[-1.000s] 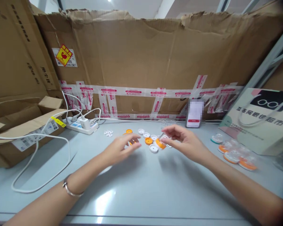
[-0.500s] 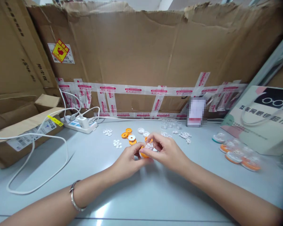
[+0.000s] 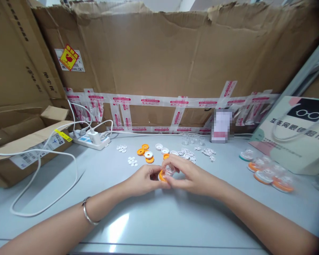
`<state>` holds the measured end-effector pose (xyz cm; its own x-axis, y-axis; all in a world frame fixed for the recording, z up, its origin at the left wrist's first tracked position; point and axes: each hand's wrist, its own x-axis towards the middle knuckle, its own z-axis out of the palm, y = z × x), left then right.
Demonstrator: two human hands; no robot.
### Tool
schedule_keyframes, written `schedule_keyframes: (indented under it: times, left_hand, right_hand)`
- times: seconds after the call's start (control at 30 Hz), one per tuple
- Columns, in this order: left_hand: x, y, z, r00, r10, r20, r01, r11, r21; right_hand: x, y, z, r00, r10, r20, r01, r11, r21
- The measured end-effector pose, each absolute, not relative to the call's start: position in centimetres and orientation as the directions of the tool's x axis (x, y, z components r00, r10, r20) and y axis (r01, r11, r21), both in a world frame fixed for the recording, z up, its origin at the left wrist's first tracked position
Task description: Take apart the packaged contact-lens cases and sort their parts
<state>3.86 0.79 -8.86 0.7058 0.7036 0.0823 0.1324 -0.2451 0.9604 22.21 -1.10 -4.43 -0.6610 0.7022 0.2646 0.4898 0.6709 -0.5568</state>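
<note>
My left hand [image 3: 145, 179] and my right hand [image 3: 187, 174] meet over the middle of the grey table [image 3: 159, 219]. Together they pinch a small clear case with an orange lid [image 3: 167, 172], fingers curled round it. Just behind lie loose orange and white lids [image 3: 148, 155], a cluster of small white discs [image 3: 132, 162] and a heap of small white parts [image 3: 187, 155]. A silver bracelet [image 3: 87, 213] sits on my left wrist.
Finished orange-lidded cases [image 3: 268, 173] stand at the right beside a printed paper bag [image 3: 295, 134]. A power strip [image 3: 91, 141] with white cables [image 3: 42, 177] lies at the left near cardboard boxes [image 3: 21, 148]. A taped cardboard wall [image 3: 162, 71] closes the back; a phone [image 3: 221, 125] leans on it.
My hands came together from apart and now both grip the orange-lidded case, drawn a little nearer to me. The view tilted slightly down.
</note>
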Motion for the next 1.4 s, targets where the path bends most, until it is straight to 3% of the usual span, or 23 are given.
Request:
schedule_keyframes:
  times: [0.2,0.33,0.43,0.53,0.6,0.67,0.77,0.8,0.87,1.03,1.23,1.3,1.37,1.4]
  left_hand:
    - [4.0,0.9,-9.2,0.666,0.738,0.109,0.190,-0.310,0.931]
    - [3.9,0.9,-8.9,0.624,0.770,0.131,0.255,-0.360,0.897]
    - [3.7,1.0,-8.8,0.619,0.779,0.100,0.259,-0.322,0.911]
    - [3.6,1.1,-8.9,0.654,0.755,0.053,0.179,-0.222,0.958]
    - [3.6,1.2,-9.0,0.672,0.739,0.044,0.130,-0.176,0.976]
    - [3.5,1.3,-9.2,0.666,0.745,0.037,0.118,-0.155,0.981]
    - [3.5,1.2,-9.2,0.643,0.766,0.022,0.115,-0.125,0.985]
    - [3.5,1.2,-9.2,0.646,0.763,0.020,0.108,-0.117,0.987]
    - [3.5,1.2,-9.1,0.658,0.753,0.023,0.096,-0.114,0.989]
    - [3.4,1.1,-8.7,0.664,0.747,0.032,0.091,-0.123,0.988]
    - [3.3,1.0,-8.4,0.679,0.733,0.039,0.083,-0.129,0.988]
    - [3.2,1.0,-8.2,0.689,0.722,0.059,0.040,-0.119,0.992]
    - [3.1,0.9,-8.1,0.704,0.703,0.099,-0.028,-0.111,0.993]
    - [3.1,0.9,-8.0,0.711,0.692,0.121,-0.062,-0.110,0.992]
  right_hand:
    - [22.0,-1.0,-5.0,-0.608,0.746,0.272,0.505,0.628,-0.593]
    - [22.1,-1.1,-5.0,-0.537,0.802,0.262,0.489,0.549,-0.678]
    - [22.8,-0.9,-4.4,-0.469,0.848,0.247,0.440,0.467,-0.767]
    - [24.4,1.1,-3.5,-0.334,0.885,0.324,0.437,0.450,-0.779]
    - [25.8,3.6,-3.0,-0.212,0.895,0.393,0.555,0.442,-0.705]
    - [26.9,6.8,-2.8,-0.184,0.894,0.407,0.731,0.402,-0.551]
    - [27.4,11.4,-3.1,-0.306,0.913,0.271,0.923,0.354,-0.153]
    - [27.3,12.6,-3.3,-0.327,0.917,0.230,0.932,0.353,-0.081]
    - [26.8,14.4,-4.0,-0.350,0.921,0.173,0.935,0.355,0.003]
    - [26.4,16.1,-5.5,-0.347,0.930,0.125,0.938,0.342,0.060]
    - [25.7,13.4,-4.2,-0.372,0.898,0.235,0.922,0.386,-0.016]
    - [24.7,10.5,-3.6,-0.413,0.863,0.292,0.875,0.465,-0.135]
    - [23.8,7.0,-3.5,-0.466,0.807,0.364,0.674,0.590,-0.445]
    - [23.4,5.2,-3.6,-0.503,0.784,0.363,0.585,0.618,-0.525]
